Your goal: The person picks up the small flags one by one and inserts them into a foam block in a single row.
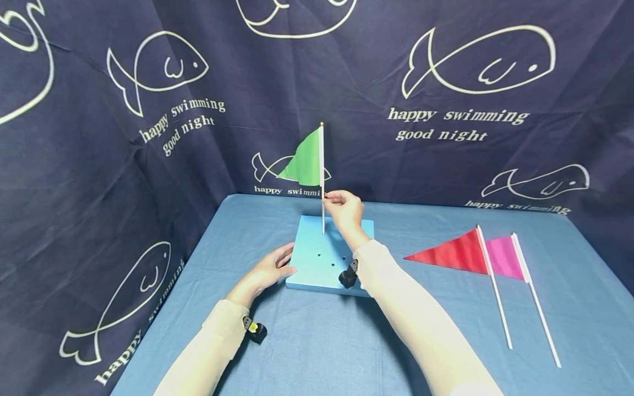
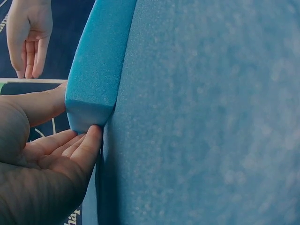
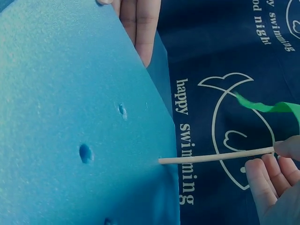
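A green flag [image 1: 308, 159] on a thin white stick stands upright over the back part of a blue foam board [image 1: 309, 269]. My right hand [image 1: 345, 210] pinches the stick below the cloth. In the right wrist view, the stick's lower end [image 3: 164, 161] meets the board's top face; how deep it sits is hidden. Several small holes [image 3: 85, 153] show in that face. My left hand [image 1: 269, 268] holds the board's left edge, thumb over the top and fingers [image 2: 89, 147] along the side.
On the blue cloth-covered table [image 1: 317, 341], a red flag [image 1: 458, 252] and a pink flag [image 1: 506, 257] lie side by side at the right. A dark fish-print curtain [image 1: 317, 71] rises behind and at the left of the table.
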`<state>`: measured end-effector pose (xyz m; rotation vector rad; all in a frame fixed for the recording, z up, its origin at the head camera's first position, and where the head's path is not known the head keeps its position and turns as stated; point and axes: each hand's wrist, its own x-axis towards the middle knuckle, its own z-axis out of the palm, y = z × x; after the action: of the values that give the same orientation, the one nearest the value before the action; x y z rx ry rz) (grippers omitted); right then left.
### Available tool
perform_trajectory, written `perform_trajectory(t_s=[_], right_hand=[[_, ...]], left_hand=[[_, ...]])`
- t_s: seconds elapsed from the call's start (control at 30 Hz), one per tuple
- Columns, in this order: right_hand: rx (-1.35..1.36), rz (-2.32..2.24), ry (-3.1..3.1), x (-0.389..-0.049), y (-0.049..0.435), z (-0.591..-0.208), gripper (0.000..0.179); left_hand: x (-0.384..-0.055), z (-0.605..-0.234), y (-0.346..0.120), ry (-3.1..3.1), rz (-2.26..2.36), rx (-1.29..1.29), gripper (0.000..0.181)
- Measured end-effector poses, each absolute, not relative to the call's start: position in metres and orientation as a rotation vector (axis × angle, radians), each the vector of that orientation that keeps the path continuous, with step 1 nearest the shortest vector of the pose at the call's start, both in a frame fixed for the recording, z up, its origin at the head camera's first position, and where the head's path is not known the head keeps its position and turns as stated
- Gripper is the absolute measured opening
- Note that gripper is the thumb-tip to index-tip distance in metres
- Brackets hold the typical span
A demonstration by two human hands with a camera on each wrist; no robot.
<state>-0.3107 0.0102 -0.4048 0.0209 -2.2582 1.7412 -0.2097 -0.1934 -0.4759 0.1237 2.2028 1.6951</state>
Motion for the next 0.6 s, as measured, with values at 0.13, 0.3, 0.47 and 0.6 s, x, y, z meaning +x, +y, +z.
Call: perform_trajectory(t_s=[0.13,0.3,0.47,0.6], right_hand=[[0.029,1.767,-2.248,-0.3116,0.0095,-0.4057,0.014],[0.0,1.803,-2.234,-0.3123,0.0086,-0.4078,0.013],[-0.02,1.801,-2.234,-0.3138,0.008,-0.4082,0.013],[-0.015,1.781,-2.25,-0.3157,0.0092,-0.407,0.012]], left_hand=[[-0.2094,-0.4752,-0.1929,2.208,1.701,0.131,0.073],[-0.2083,-0.4735,-0.1908,2.205,1.722,0.14,0.072],[-0.207,-0.473,-0.1903,2.204,1.723,0.135,0.072],[-0.2074,-0.4732,-0.1914,2.217,1.716,0.129,0.073]])
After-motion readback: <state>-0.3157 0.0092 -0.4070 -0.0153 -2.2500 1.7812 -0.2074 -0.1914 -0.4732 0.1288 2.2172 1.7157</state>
